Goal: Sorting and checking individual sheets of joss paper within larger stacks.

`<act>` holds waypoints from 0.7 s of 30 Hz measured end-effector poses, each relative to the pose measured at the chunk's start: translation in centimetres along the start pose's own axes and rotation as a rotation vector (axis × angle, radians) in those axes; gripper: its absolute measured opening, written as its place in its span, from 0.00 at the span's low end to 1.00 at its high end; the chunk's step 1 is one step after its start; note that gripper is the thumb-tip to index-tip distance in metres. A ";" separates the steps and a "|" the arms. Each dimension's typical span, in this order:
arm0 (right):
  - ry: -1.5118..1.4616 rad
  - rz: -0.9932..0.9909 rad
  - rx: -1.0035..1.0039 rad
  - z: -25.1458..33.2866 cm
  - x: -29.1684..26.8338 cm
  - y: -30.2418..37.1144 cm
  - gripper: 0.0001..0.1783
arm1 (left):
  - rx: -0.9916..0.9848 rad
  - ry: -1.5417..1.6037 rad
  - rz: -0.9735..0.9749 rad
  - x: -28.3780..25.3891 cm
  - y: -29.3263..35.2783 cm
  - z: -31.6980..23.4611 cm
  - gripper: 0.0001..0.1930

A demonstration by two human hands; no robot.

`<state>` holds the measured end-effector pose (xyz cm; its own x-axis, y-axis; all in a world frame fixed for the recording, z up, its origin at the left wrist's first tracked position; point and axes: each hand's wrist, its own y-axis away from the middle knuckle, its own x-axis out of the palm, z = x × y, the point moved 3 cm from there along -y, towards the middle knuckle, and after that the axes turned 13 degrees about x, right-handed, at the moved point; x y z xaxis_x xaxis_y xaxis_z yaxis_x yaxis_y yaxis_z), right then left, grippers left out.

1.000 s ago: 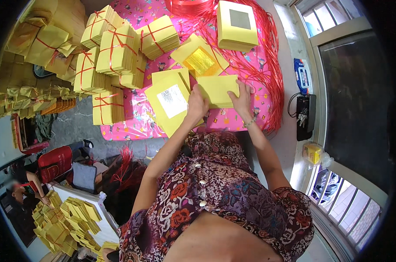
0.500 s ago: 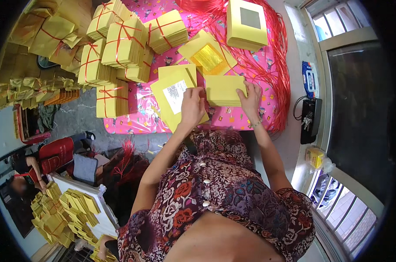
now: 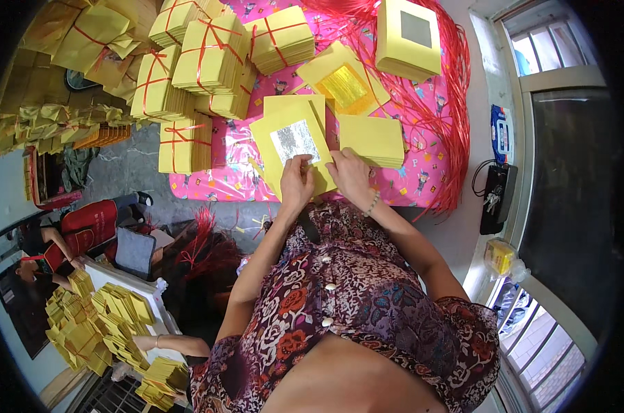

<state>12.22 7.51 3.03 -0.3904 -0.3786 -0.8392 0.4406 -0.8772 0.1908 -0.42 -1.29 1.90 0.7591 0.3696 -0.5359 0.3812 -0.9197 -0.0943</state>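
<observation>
Before me lies a loose pile of yellow paper sheets (image 3: 271, 138), the top one bearing a silver foil square (image 3: 293, 141). My left hand (image 3: 298, 182) is on the lower part of the top sheet, its curled fingers closed on the paper just under the foil. At that sheet's right edge, my right hand (image 3: 350, 176) has its fingers and thumb closed on the paper. A narrow yellow strip (image 3: 317, 117) lies along the pile's upper right. Beside my right hand sits a neat stack of yellow paper (image 3: 372, 138). Beyond it is a yellow sheet with a gold foil patch (image 3: 343, 89).
Bundles of yellow paper tied with red ribbon (image 3: 209, 55) are piled at the far left of the pink-covered table (image 3: 219, 186). Red ribbon strands (image 3: 456, 124) hang along its right side. A tall yellow stack (image 3: 408, 41) stands far right. Other people's hands (image 3: 147, 342) work at a white table lower left.
My right hand has left the neat stack and moved left to the foil-square sheet. My left hand has shifted down from near the strip. The view has shifted slightly.
</observation>
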 end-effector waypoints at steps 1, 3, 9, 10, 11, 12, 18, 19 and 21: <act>-0.002 -0.001 0.000 0.2 0.1 0.0 0.12 | -0.026 0.025 -0.025 0.1 0.1 0.3 0.12; -0.005 0.001 -0.002 0.4 0.1 0.2 0.12 | -0.054 0.050 -0.051 0.2 0.2 1.0 0.11; -0.121 -0.038 -0.072 2.1 -1.2 1.4 0.11 | -0.413 0.659 -0.190 0.8 -0.9 2.0 0.13; -0.120 -0.048 -0.119 2.4 -1.2 1.7 0.12 | -0.414 0.659 -0.188 0.6 -1.2 1.6 0.13; -0.118 -0.058 -0.167 2.6 -1.2 1.8 0.12 | -0.416 0.710 -0.191 0.5 -1.4 1.3 0.13; -0.119 -0.056 -0.168 2.7 -1.2 1.8 0.12 | -0.418 0.760 -0.198 0.4 -1.4 1.2 0.14; -0.168 -0.023 -0.250 3.0 -1.4 1.8 0.13 | -0.480 0.753 -0.245 0.6 -1.0 1.5 0.13; -0.166 0.004 -0.248 3.0 -1.4 1.9 0.14 | -0.482 0.753 -0.245 0.7 -0.9 1.6 0.13; -0.163 0.032 -0.247 3.0 -1.3 1.9 0.15 | -0.463 0.699 -0.284 0.7 -0.7 1.6 0.11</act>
<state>11.16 5.40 5.99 -0.4887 -0.4649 -0.7383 0.6303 -0.7732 0.0696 -1.00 -0.64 0.21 0.6942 0.7119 0.1061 0.6648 -0.6907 0.2844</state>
